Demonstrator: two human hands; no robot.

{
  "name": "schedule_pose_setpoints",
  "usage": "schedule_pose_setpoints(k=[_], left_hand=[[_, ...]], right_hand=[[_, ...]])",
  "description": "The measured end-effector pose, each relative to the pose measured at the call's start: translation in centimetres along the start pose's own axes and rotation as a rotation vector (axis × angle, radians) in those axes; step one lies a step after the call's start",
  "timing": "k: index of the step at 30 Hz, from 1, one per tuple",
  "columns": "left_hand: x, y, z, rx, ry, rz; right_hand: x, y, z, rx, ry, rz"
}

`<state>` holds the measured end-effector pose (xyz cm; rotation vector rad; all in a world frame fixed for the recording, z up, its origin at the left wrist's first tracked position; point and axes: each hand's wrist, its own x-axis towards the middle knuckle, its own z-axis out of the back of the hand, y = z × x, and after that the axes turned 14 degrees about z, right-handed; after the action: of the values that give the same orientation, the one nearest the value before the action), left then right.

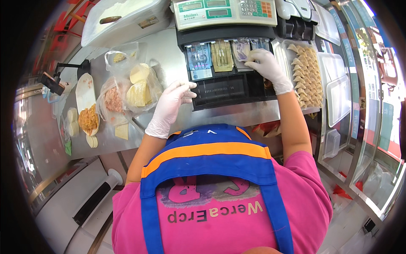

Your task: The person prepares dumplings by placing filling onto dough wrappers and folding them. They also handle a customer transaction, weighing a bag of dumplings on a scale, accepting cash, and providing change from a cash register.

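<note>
An extended black cash drawer (pixel 219 103) holds banknotes under wire clips in its rear compartments. Blue notes (pixel 198 57) are at the left, with yellow-green notes (pixel 222 55) beside them and purple notes (pixel 241 50) further right. My right hand (pixel 266 65), in a white glove, reaches over the right-hand compartments with its fingertips at the purple notes. Whether the fingers pinch a note is unclear. My left hand (pixel 173 103), also gloved, is at the drawer's front left corner, its fingers slightly bent and apart, with nothing in them.
Behind the drawer stands a digital scale (pixel 225 12). A tray of folded dumplings (pixel 306 76) lies at right. To the left are bagged dumpling wrappers (pixel 139 85), bagged minced meat (pixel 113 99), orange-brown filling (pixel 88 119) on a long scoop, and a flour tub (pixel 127 28).
</note>
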<state>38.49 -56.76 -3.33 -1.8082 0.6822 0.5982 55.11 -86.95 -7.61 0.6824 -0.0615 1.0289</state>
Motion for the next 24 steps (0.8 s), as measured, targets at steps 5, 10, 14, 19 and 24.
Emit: schedule_pose_setpoints(k=[5, 10, 14, 19, 24], left_hand=[[-1.4, -1.5, -0.4, 0.321, -0.056, -0.208], [-1.7, -5.5, -2.1, 0.537, -0.033, -0.491], [-2.1, -5.9, -0.2, 0.506, -0.04, -0.423], [-2.0, -3.0, 3.7, 0.352, -0.051, -0.249], [-1.5, -0.9, 4.1, 0.44, -0.051, -0.298]], right_hand=[[3.4, 8.1, 6.9, 0.124, -0.089, -0.084], [7.0, 12.5, 9.5, 0.363, -0.335, 0.001], [6.6, 11.6, 8.2, 0.108, -0.379, -0.095], [2.3, 9.6, 4.5, -0.117, -0.347, -0.027], [-2.0, 6.8, -1.2, -0.102, -0.206, -0.076]])
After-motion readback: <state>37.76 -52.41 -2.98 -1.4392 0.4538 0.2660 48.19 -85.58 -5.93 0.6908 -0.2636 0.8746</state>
